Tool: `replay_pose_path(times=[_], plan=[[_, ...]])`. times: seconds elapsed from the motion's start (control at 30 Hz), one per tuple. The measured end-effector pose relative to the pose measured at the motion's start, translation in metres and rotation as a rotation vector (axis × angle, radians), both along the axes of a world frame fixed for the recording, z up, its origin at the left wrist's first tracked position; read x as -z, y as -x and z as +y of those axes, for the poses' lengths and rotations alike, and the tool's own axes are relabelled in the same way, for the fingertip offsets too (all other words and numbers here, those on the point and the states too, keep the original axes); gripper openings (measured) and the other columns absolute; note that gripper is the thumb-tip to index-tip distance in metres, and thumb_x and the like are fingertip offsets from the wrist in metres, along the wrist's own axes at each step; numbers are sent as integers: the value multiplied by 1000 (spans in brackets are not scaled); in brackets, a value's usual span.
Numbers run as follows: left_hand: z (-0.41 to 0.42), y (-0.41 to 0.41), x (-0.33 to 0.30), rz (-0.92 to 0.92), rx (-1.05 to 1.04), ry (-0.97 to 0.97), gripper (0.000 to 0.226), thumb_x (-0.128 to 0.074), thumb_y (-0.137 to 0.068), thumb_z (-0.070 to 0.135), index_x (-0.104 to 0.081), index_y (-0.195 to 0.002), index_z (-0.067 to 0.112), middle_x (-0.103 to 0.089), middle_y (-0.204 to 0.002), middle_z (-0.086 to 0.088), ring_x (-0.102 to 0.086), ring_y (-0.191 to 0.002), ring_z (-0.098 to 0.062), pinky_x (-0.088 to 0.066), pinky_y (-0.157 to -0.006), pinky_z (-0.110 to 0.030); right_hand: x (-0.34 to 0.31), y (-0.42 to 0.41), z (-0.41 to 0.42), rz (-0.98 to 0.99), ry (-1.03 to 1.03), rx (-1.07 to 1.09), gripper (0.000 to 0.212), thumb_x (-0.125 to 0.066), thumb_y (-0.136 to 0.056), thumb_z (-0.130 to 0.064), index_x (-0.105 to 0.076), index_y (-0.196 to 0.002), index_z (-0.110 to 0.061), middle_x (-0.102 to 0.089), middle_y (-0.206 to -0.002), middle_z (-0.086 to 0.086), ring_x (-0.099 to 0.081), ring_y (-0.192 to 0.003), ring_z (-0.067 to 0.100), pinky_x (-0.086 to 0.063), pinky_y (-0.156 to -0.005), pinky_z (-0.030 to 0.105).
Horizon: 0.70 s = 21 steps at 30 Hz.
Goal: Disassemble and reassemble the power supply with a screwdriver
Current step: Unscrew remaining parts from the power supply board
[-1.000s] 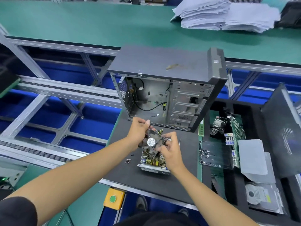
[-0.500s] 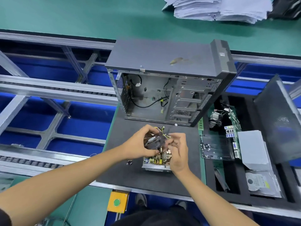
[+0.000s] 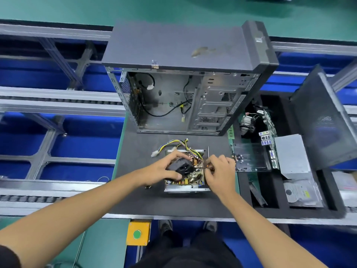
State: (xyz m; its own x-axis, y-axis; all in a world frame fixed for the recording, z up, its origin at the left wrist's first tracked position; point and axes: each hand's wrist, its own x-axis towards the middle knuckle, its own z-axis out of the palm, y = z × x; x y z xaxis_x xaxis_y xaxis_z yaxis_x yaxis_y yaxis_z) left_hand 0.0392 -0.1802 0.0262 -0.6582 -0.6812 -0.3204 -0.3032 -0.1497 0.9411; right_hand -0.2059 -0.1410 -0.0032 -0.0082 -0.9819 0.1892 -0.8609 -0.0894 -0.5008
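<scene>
The power supply (image 3: 185, 176) lies open on the dark mat (image 3: 135, 151). My left hand (image 3: 164, 169) grips its black fan (image 3: 182, 167), light plastic, best held by the frame. My right hand (image 3: 220, 171) pinches a small tool, probably the screwdriver (image 3: 209, 167), above the fragile circuit board.

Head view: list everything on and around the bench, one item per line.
power supply: one, open silver box, on the dark mat
fan: one, black, held over the power supply
wire bundle: one, yellow and black, behind the power supply
computer case: one, grey, open, behind the mat
motherboard: one, green, right tray
hard drive: one, silver, right tray
push button: one, green on a yellow box, bench front
hands: left grips the fan; right pinches a small tool, likely a screwdriver
</scene>
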Motion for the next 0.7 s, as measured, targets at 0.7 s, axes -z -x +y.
replay_pose_path(times=[0.7], plan=[[23, -11, 27, -211, -15, 375, 30, -76, -85, 32, -64, -112, 34, -68, -109, 20, -65, -101, -4, -53, -90, -34, 9, 22, 0, -201, 47, -257, 16, -42, -59, -18, -44, -72, -27, -30, -61, -16, -32, -55, 15, -25, -65, 11]])
